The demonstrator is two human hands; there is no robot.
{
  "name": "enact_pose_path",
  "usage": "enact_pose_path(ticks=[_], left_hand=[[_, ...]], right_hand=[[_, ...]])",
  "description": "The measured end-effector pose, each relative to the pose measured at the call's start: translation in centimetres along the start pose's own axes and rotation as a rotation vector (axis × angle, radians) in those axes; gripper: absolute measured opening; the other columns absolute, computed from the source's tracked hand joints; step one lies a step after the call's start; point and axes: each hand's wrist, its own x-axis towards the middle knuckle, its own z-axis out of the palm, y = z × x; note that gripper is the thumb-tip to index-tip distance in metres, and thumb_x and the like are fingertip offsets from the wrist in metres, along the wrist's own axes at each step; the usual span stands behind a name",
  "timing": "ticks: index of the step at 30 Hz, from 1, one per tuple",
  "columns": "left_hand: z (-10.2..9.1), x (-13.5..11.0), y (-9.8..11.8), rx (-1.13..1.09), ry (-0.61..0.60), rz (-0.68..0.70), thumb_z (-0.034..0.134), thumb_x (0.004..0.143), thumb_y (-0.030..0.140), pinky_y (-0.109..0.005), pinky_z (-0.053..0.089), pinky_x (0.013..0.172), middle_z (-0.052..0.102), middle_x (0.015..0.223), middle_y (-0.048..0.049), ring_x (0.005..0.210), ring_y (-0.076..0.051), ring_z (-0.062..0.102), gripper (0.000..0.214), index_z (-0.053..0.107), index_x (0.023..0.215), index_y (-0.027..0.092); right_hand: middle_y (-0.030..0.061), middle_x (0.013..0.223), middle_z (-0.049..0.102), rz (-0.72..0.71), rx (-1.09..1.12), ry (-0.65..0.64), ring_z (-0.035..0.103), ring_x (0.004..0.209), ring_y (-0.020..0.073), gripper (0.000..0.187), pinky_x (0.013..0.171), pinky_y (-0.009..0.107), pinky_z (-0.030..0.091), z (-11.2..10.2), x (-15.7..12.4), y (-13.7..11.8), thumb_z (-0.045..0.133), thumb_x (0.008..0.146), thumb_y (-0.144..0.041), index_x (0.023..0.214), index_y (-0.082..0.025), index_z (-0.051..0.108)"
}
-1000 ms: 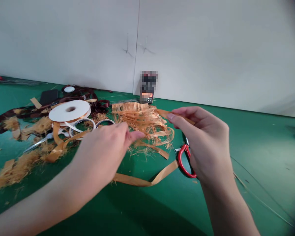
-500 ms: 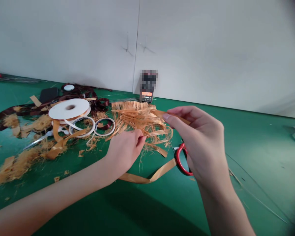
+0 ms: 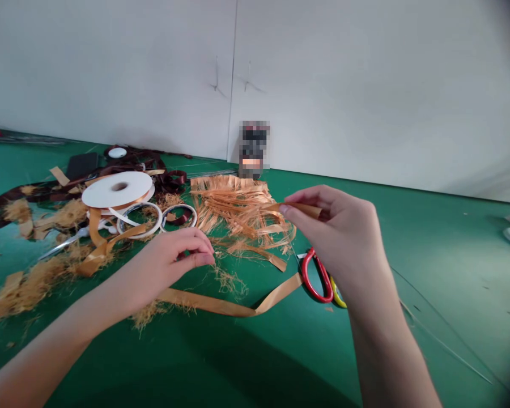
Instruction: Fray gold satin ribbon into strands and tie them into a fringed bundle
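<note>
My right hand (image 3: 340, 232) pinches a short piece of tan ribbon (image 3: 308, 209) between thumb and fingers. The ribbon's left end stretches toward a pile of frayed ribbon strips (image 3: 233, 204) lying flat behind it. Lower and to the left, my left hand (image 3: 174, 266) has its thumb and fingertips closed together. Fine loose threads (image 3: 230, 281) trail from those fingertips. Below the hands a long tan ribbon (image 3: 229, 307) crosses the table. Scissors with a red handle (image 3: 317, 277) and a yellow handle lie beside my right wrist, partly covered by it.
On the left stand a white ribbon spool (image 3: 104, 191), white tape rings (image 3: 156, 220), dark brown ribbon (image 3: 8, 195) and heaps of tan fluff (image 3: 42, 283). A phone (image 3: 254, 150) leans on the wall at the back. Thin wires (image 3: 450, 340) lie at the right.
My left hand has moved left and down, away from the frayed strips, drawing threads along. My right hand keeps its pinch on the ribbon, and more of the scissors shows.
</note>
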Motion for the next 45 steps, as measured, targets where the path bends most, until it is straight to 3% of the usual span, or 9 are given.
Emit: enact_pose_path(ticks=[8,12,16,22,29,33,36,40,45], left_hand=[[-1.9,1.0,-1.6,-0.175,0.064,0.144,0.055,0.089,0.043,-0.028,0.048,0.074,0.063,0.109,-0.0052,0.095,-0.021,0.061,0.027,0.071,0.077,0.025],[-1.5,2.0,-1.8,-0.612,0.200,0.248,0.057,0.089,0.036,-0.029,0.047,0.091,0.058,0.124,-0.0049,0.121,-0.024,0.050,0.024,0.068,0.072,0.023],[-0.6,2.7,-1.1,-1.028,0.132,0.363,0.060,0.087,0.030,-0.034,0.038,0.110,0.065,0.115,-0.0026,0.130,-0.023,0.045,0.023,0.067,0.068,0.021],[-0.5,3.5,1.2,-1.427,0.013,0.321,0.063,0.083,0.021,-0.029,0.050,0.099,0.054,0.060,-0.0001,0.097,-0.018,0.066,0.025,0.059,0.059,0.019],[-1.1,4.0,2.1,-1.694,0.091,0.141,0.036,0.097,0.015,-0.019,0.054,0.064,0.039,0.056,0.0035,0.054,-0.006,0.053,0.040,0.045,0.058,0.016],[-1.6,4.1,1.2,-1.482,0.162,0.101,0.038,0.095,0.012,-0.013,0.033,0.040,0.041,0.059,0.0044,0.038,0.000,0.029,0.037,0.050,0.061,0.014],[-1.8,3.9,0.1,-0.956,0.227,0.058,0.049,0.093,0.022,-0.019,0.019,0.036,0.043,0.052,0.0045,0.036,-0.003,0.018,0.030,0.062,0.067,0.017],[-1.7,3.2,-0.7,-0.302,0.174,0.017,0.056,0.089,0.042,-0.025,0.020,0.040,0.060,0.058,0.0004,0.040,-0.008,0.029,0.025,0.073,0.092,0.024],[-1.6,2.8,-1.1,-0.198,-0.048,0.144,0.062,0.085,0.042,-0.024,0.041,0.057,0.069,0.073,-0.0018,0.061,-0.014,0.055,0.020,0.074,0.081,0.026]], right_hand=[[0.0016,0.073,0.073,0.056,-0.013,-0.111,0.069,0.073,0.0193,0.005,0.066,0.033,0.051,-0.7,0.5,0.7,0.070,0.071,-0.024,0.071,-0.021,0.066],[0.0013,0.074,0.074,0.086,-0.054,-0.145,0.070,0.074,0.0193,0.004,0.068,0.032,0.051,-0.7,0.7,0.6,0.070,0.071,-0.019,0.071,-0.021,0.066],[0.0019,0.073,0.074,0.109,-0.063,-0.208,0.071,0.074,0.0186,0.008,0.070,0.033,0.052,-0.7,0.9,0.5,0.069,0.072,-0.013,0.069,-0.021,0.066],[0.0043,0.075,0.074,0.130,0.115,-0.349,0.069,0.075,0.0171,0.006,0.073,0.032,0.054,-0.9,1.3,0.9,0.070,0.075,-0.020,0.071,-0.018,0.065],[0.0008,0.063,0.070,0.224,0.219,-0.432,0.068,0.064,0.0136,0.014,0.067,0.029,0.055,-0.8,1.8,1.3,0.068,0.074,-0.016,0.064,-0.019,0.059],[0.0021,0.064,0.072,0.183,0.106,-0.333,0.070,0.066,0.0159,0.013,0.065,0.029,0.055,-1.2,2.1,2.1,0.068,0.073,-0.014,0.066,-0.019,0.059],[0.0032,0.067,0.074,0.151,0.073,-0.262,0.072,0.069,0.0179,0.010,0.066,0.030,0.056,-1.6,2.3,2.4,0.067,0.072,-0.016,0.068,-0.020,0.059],[0.0047,0.068,0.074,0.105,0.046,-0.182,0.072,0.069,0.0199,0.007,0.068,0.034,0.056,-2.0,2.3,2.6,0.068,0.071,-0.022,0.070,-0.019,0.062],[0.0048,0.067,0.074,0.056,0.007,-0.141,0.071,0.068,0.0205,0.008,0.065,0.035,0.055,-2.2,2.5,2.9,0.068,0.071,-0.025,0.070,-0.019,0.063]])
